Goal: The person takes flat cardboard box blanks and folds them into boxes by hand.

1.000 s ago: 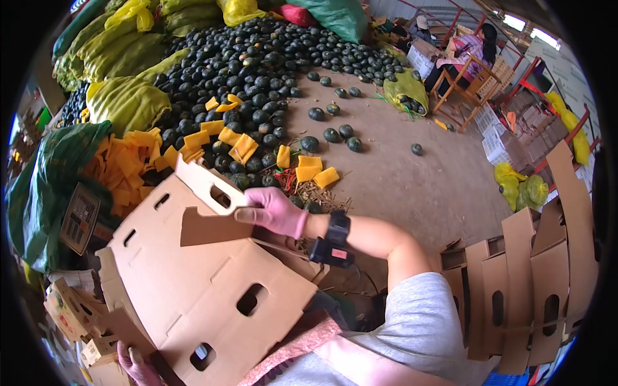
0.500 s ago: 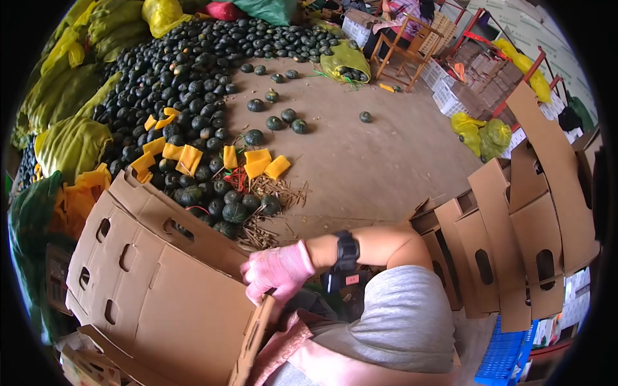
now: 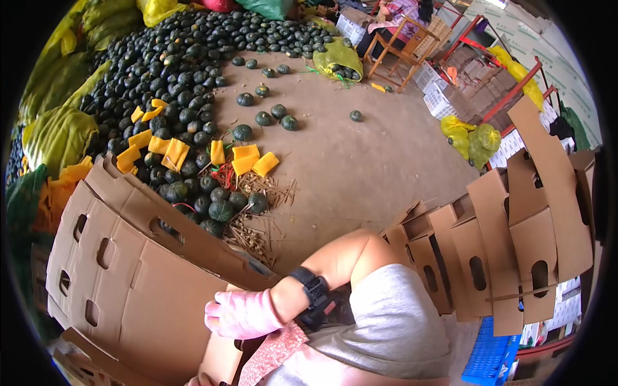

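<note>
Heaped green squashes beside yellow-green sacks, wooden chair beyond

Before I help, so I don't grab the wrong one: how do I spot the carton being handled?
Find the heap of dark green squash. Below it, lower left in view, is a large brown carton with oval holes. Unlike the cardboard at right, it has the pink-gloved right hand at its edge.

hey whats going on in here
A person is handling a partly folded cardboard box. Their right hand, in a pink glove, is at the box's near end; the left hand shows only partly, at the bottom edge of the view. More folded cardboard stands to the right, and dark green squashes lie heaped beyond.
</note>
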Motion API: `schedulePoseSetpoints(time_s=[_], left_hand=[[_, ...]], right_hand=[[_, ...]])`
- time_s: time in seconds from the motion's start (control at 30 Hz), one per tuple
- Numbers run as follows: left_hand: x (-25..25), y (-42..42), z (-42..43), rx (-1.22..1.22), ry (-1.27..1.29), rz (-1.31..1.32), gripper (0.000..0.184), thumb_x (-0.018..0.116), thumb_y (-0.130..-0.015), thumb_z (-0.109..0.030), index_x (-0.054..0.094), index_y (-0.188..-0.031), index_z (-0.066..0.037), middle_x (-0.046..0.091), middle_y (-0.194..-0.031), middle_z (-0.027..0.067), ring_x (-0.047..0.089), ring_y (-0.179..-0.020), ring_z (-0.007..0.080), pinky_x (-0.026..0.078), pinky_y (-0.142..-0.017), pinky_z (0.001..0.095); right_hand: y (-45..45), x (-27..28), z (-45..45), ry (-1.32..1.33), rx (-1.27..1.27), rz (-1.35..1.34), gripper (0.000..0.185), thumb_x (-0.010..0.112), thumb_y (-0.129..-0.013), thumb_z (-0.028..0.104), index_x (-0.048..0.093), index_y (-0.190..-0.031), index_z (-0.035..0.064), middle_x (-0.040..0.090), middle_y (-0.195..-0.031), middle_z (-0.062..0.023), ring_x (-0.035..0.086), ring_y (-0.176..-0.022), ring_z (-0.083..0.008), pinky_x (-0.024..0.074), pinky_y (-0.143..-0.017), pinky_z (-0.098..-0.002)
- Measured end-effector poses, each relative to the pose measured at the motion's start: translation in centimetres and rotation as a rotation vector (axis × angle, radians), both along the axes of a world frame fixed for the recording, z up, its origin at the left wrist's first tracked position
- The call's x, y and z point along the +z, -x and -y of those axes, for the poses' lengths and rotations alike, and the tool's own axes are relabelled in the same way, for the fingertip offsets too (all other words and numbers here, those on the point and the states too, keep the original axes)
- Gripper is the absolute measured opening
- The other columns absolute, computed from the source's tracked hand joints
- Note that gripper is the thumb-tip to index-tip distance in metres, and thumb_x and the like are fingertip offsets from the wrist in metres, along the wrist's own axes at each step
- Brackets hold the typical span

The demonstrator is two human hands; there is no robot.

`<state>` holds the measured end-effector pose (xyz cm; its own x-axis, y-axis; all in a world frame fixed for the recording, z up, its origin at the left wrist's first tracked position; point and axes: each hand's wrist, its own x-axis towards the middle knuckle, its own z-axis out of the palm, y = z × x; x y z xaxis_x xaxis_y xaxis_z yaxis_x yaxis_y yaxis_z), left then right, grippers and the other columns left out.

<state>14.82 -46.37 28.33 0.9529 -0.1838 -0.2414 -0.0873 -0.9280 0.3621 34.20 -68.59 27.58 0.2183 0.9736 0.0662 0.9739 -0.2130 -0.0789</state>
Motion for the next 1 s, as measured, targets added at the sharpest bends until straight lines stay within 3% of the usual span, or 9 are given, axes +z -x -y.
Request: schedulePoseSetpoints(time_s=[0.07,0.33,0.43,0.5,0.53,0.67,0.77,0.83,1.0], left_hand=[[-0.2,-0.2,-0.1,-0.017,0.0,-0.03,0.028,0.059,-0.082,-0.016,0.056,-0.109,-0.008,0.055,-0.09,0.0142,0.058,-0.083,0.0315,0.049,-0.066,0.0413],[1.6,-2.4,0.2,-0.174,0.071,-0.568,0.04,0.052,-0.084,-0.023,0.053,-0.122,-0.01,0.055,-0.112,0.0183,0.055,-0.104,0.0377,0.049,-0.085,0.0457],[6.3,-4.7,-3.3,-0.356,0.129,0.154,0.054,0.061,-0.083,-0.026,0.049,-0.131,-0.006,0.049,-0.129,0.022,0.049,-0.119,0.0358,0.041,-0.1,0.0433],[7.1,-5.5,-2.8,0.6,0.147,0.697,0.046,0.069,-0.083,-0.02,0.057,-0.122,0.001,0.054,-0.122,0.0213,0.054,-0.114,0.0291,0.045,-0.095,0.0457],[6.0,-6.5,-3.8,0.729,0.15,0.813,0.046,0.07,-0.083,-0.019,0.057,-0.122,0.001,0.055,-0.121,0.021,0.054,-0.113,0.029,0.045,-0.094,0.0452],[3.6,-10.2,-8.3,0.625,0.278,0.605,0.044,0.071,-0.082,-0.018,0.058,-0.12,0.001,0.056,-0.118,0.02,0.056,-0.11,0.0283,0.047,-0.091,0.0435],[2.8,-10.2,-8.7,0.62,0.35,0.551,0.043,0.072,-0.082,-0.017,0.058,-0.118,0.001,0.058,-0.115,0.0193,0.057,-0.107,0.0278,0.048,-0.088,0.0421],[2.6,-9.9,-9.1,0.627,0.388,0.554,0.042,0.072,-0.081,-0.017,0.059,-0.117,0.001,0.058,-0.114,0.0188,0.058,-0.105,0.0275,0.049,-0.086,0.0413],[2.0,-8.8,-9.0,0.599,0.396,0.539,0.04,0.074,-0.08,-0.015,0.059,-0.115,0.001,0.061,-0.109,0.0175,0.06,-0.101,0.0267,0.051,-0.082,0.0391]], right_hand=[[0.1,0.9,-0.6,0.101,-0.009,-0.03,0.018,0.06,-0.078,0.023,0.069,-0.076,0.0074,0.062,-0.09,-0.0041,0.057,-0.094,-0.023,0.047,-0.069,-0.0342],[-2.8,1.2,0.9,0.479,0.488,-0.644,0.024,0.061,-0.08,0.025,0.064,-0.096,0.0075,0.062,-0.089,-0.0136,0.061,-0.092,-0.0319,0.0536,-0.071,-0.0415],[-7.4,7.0,0.0,-0.035,0.264,-0.607,0.039,0.065,-0.076,0.031,0.059,-0.106,0.0071,0.06,-0.095,-0.016,0.061,-0.091,-0.0326,0.0528,-0.074,-0.0411],[-10.1,8.4,-0.9,-0.449,-0.311,-0.281,0.046,0.069,-0.072,0.03,0.057,-0.109,0.0041,0.058,-0.102,-0.0175,0.06,-0.094,-0.0332,0.0512,-0.078,-0.0427],[-11.6,8.2,-1.5,-0.515,-0.429,-0.374,0.05,0.071,-0.071,0.028,0.056,-0.112,0.0023,0.057,-0.105,-0.0182,0.059,-0.096,-0.0332,0.0505,-0.08,-0.0422],[-16.1,1.2,-5.8,-0.599,-0.232,-0.676,0.062,0.07,-0.07,0.016,0.051,-0.126,-0.0005,0.054,-0.114,-0.0196,0.057,-0.103,-0.0329,0.0468,-0.089,-0.038],[-15.4,1.5,-5.4,-0.614,0.196,-1.198,0.026,0.064,-0.075,0.005,0.068,-0.1,0.0029,0.062,-0.109,-0.0138,0.059,-0.099,-0.0215,0.0472,-0.086,-0.0331],[-15.1,1.0,-4.5,-0.663,0.086,-1.445,0.013,0.068,-0.08,0.01,0.07,-0.089,0.0016,0.066,-0.098,-0.0104,0.059,-0.095,-0.0149,0.0468,-0.079,-0.0284],[-14.1,1.3,-3.3,-0.61,-0.059,-1.068,0.04,0.068,-0.081,0.01,0.056,-0.119,0.0024,0.058,-0.114,-0.0075,0.054,-0.101,-0.0128,0.047,-0.079,-0.0294]])
